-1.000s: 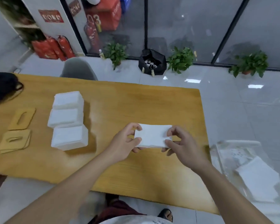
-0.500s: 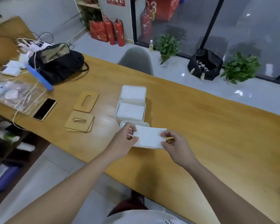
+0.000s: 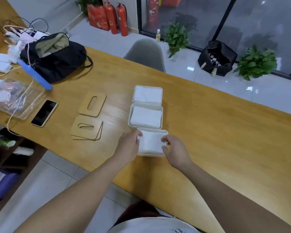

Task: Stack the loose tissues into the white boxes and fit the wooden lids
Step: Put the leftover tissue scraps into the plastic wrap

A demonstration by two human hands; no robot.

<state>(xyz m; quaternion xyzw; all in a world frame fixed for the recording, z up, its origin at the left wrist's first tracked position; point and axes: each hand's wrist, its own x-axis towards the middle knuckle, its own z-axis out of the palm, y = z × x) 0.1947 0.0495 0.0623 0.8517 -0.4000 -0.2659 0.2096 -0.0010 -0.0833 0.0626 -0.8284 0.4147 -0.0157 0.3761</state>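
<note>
In the nearest white box (image 3: 150, 155), third of a touching row on the bench (image 3: 217, 132), lies a tissue stack (image 3: 149, 142); the left hand (image 3: 129, 146) and right hand (image 3: 174, 151) each close their grip on its ends. Wooden lids (image 3: 86, 130) lie left, well apart.

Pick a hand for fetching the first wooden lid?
Left. The left hand is on the side of the slotted wooden lids; the right hand would cross the nearest white box.
</note>
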